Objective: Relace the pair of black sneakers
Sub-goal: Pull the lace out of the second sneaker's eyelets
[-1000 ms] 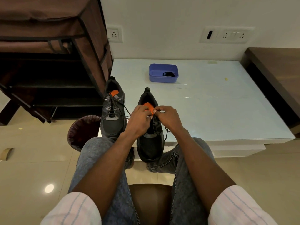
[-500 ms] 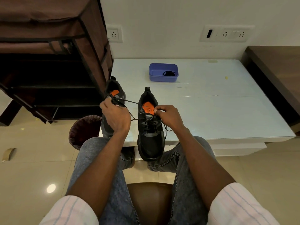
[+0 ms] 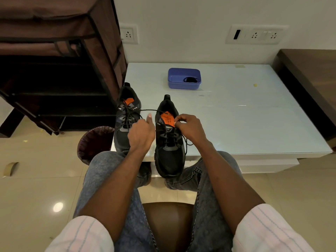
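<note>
Two black sneakers (image 3: 169, 142) stand at the tabletop's (image 3: 254, 124) seven o'clock edge. The left hand (image 3: 141, 133) pulls a black lace (image 3: 145, 110) taut; the right hand (image 3: 190, 127) apparently pinches the nearer sneaker's orange tongue (image 3: 167, 120).

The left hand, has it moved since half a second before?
Yes. The left hand has moved right, away from the left sneaker and toward the right sneaker, with a lace running from it to that shoe.
</note>
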A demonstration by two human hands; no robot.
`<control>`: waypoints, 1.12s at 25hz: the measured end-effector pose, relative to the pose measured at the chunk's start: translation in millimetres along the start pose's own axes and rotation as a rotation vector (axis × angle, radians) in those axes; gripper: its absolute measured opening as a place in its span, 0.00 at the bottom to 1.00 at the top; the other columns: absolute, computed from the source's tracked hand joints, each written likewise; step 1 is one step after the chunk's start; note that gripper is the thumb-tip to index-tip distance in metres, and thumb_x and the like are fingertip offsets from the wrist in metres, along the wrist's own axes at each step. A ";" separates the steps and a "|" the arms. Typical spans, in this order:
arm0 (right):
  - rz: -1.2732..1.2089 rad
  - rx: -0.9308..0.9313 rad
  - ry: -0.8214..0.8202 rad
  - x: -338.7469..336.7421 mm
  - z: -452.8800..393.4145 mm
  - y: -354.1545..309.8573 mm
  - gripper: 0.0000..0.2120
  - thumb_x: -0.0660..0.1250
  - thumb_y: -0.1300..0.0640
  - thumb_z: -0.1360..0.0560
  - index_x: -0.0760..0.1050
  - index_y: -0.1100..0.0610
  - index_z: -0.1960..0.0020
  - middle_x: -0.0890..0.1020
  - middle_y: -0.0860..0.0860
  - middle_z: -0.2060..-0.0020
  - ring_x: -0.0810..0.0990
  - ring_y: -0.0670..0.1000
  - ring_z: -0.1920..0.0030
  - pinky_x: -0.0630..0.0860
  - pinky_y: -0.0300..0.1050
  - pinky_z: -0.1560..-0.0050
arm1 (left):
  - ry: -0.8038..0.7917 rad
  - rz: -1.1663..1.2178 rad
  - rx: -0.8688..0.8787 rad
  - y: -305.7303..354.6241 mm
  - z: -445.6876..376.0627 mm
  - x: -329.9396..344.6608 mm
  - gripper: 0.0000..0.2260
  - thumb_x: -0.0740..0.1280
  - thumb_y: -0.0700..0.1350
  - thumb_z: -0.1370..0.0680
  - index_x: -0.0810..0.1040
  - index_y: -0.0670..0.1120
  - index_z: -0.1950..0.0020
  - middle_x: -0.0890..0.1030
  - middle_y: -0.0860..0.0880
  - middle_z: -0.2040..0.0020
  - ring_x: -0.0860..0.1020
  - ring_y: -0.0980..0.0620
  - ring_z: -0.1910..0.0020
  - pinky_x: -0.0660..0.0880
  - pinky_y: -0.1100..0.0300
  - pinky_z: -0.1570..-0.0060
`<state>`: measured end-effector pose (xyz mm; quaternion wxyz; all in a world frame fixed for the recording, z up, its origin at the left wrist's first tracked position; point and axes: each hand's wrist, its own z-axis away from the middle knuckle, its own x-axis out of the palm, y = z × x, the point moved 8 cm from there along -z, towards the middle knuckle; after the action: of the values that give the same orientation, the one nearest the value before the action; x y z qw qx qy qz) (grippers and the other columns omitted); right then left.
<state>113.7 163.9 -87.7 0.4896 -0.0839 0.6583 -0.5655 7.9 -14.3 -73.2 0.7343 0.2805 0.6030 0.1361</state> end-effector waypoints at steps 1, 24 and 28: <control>-0.017 0.012 0.000 -0.9 -0.7 1.5 0.06 0.67 0.57 0.27 0.82 0.48 0.55 0.84 0.44 0.54 0.82 0.47 0.52 0.79 0.48 0.45 | 0.090 0.056 -0.069 -7.0 -2.3 -13.9 0.24 0.52 0.57 0.16 0.77 0.39 0.40 0.80 0.39 0.43 0.78 0.38 0.43 0.71 0.47 0.45; -0.190 0.100 -0.046 -1.0 1.8 5.4 0.06 0.68 0.60 0.27 0.83 0.52 0.57 0.85 0.51 0.58 0.85 0.55 0.53 0.83 0.54 0.48 | -0.286 0.873 -0.190 -14.9 -14.5 34.4 0.12 0.70 0.41 0.43 0.74 0.41 0.63 0.74 0.41 0.64 0.72 0.46 0.63 0.75 0.51 0.55; -0.094 0.042 -0.053 4.0 4.4 -2.1 0.06 0.68 0.58 0.27 0.83 0.48 0.56 0.85 0.47 0.59 0.83 0.51 0.57 0.81 0.48 0.50 | -0.226 0.638 0.146 13.0 -2.8 17.2 0.10 0.68 0.39 0.28 0.78 0.51 0.48 0.78 0.47 0.43 0.79 0.48 0.46 0.77 0.53 0.43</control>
<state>114.0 157.7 -87.7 0.4815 -0.1197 0.6284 -0.5991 11.1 6.1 -79.9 0.6950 0.5200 0.4078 0.2833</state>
